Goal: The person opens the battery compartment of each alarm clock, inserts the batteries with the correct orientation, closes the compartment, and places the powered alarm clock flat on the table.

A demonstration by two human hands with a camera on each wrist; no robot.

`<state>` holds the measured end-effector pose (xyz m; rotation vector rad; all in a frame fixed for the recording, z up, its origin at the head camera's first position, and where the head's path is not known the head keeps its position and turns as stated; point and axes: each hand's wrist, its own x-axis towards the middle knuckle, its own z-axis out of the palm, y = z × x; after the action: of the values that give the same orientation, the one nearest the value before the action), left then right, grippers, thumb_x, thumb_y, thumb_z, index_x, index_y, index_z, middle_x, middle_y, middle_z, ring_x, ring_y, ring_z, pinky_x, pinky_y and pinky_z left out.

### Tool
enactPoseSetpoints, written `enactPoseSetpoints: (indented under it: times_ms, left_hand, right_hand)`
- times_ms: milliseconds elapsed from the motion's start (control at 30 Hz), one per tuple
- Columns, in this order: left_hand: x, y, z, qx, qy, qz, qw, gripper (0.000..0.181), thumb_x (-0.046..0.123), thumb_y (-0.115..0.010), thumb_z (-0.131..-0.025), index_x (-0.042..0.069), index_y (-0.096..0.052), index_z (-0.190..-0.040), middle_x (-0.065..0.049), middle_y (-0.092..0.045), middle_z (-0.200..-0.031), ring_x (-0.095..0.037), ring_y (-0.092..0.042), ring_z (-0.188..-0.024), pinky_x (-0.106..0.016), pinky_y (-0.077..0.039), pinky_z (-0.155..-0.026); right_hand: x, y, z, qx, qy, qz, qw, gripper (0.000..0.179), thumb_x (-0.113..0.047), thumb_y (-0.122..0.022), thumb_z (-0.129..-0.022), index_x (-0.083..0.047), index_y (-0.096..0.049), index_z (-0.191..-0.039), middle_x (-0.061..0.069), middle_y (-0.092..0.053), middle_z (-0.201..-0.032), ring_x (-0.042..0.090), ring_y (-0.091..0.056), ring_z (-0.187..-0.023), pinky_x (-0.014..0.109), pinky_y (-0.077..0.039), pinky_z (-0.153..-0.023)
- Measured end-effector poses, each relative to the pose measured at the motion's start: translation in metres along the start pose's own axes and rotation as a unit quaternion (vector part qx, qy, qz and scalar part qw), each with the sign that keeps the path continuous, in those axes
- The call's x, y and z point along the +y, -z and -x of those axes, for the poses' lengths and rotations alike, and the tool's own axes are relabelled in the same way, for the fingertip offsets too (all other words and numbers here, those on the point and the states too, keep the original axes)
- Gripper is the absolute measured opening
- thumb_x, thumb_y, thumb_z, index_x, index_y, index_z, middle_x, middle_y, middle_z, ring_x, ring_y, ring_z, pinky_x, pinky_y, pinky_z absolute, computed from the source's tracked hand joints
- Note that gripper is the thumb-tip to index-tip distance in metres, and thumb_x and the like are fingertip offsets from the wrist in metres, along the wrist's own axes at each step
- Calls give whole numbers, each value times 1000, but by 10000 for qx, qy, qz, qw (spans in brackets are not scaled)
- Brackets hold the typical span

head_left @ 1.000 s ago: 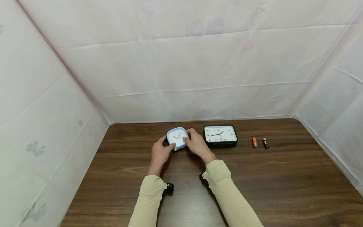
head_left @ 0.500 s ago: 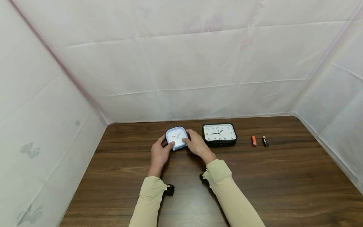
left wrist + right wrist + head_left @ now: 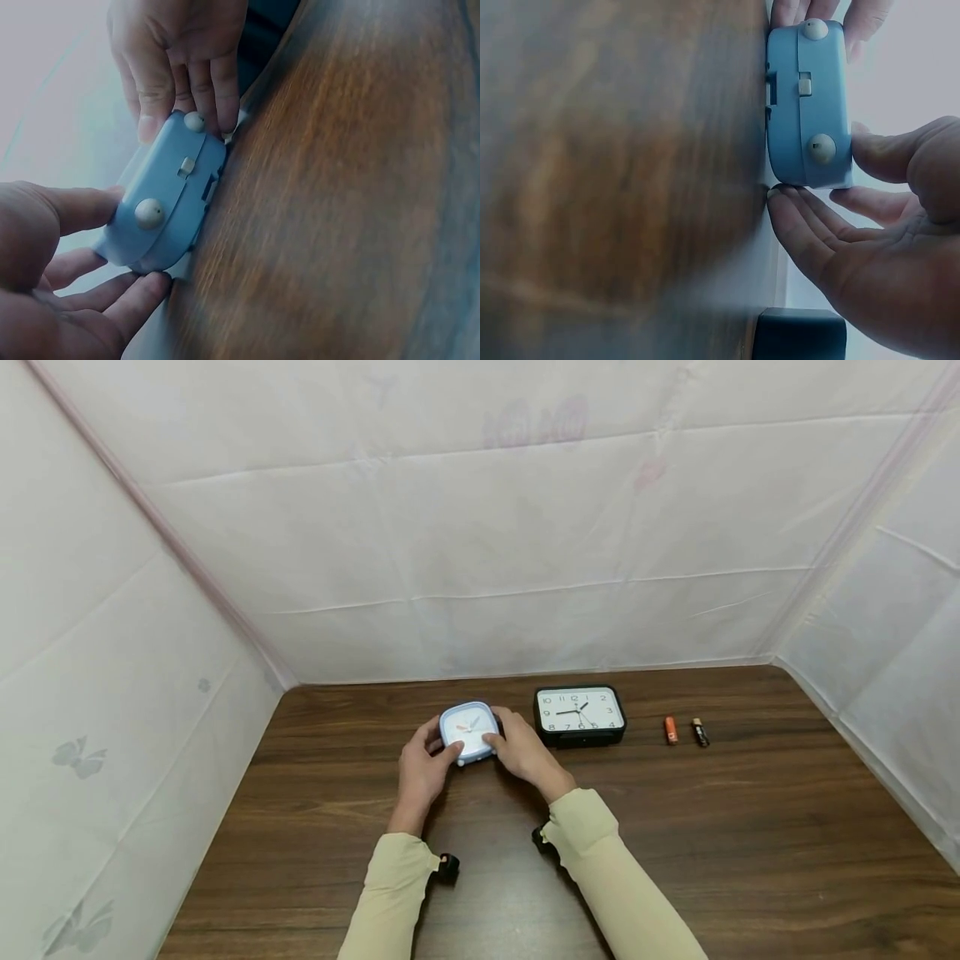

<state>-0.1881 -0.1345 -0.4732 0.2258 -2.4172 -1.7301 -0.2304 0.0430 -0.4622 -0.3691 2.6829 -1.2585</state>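
A small light-blue alarm clock (image 3: pixel 468 731) with a white dial lies face up between both hands, close to or on the wooden table. My left hand (image 3: pixel 422 771) grips its left side, thumb on the front rim and fingers around the edge. On the opposite side my right hand (image 3: pixel 522 748) holds it the same way, thumb at the dial's lower right corner. In the right wrist view the blue clock (image 3: pixel 826 97) shows two round white feet and a small white switch on its side. Its back is hidden.
Just right of the right hand lies a black rectangular clock (image 3: pixel 580 715) with a white dial. Farther right are an orange battery (image 3: pixel 671 730) and a black battery (image 3: pixel 700 732). White cloth walls (image 3: pixel 480 635) border the dark wooden table (image 3: pixel 735 843) at the back and sides.
Both hands have shifted the blue clock slightly toward the person over the last half second, keeping their hold on it. The black clock and batteries stay in place.
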Motion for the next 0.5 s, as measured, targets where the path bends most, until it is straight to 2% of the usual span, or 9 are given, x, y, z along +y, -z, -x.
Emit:
enactPoseSetpoints:
  times_ms: [267,500]
  left_hand:
    - [1,4,3,-246,79,-241,9994,58,8,-79,-97,-1,-56,-150,-23,-62,-142,-38,-65,-127,-48,-55,-100]
    - [1,5,12,-476,89,-404,9980,59,11,-79,-98,2,-55,-151,-20,-63,-143,-36,-64,-128,-49,-53,-102]
  right_hand:
    - [3,0,10,13,28,-157,9999,54,-17,-64,-109,4,-45,-155,25,-51,-151,35,-51,-140,50,-43,-113]
    - [5,5,21,-78,86,-300,9995,54,-15,-66,-107,6,-46,-152,23,-57,-144,32,-61,-124,48,-50,-103]
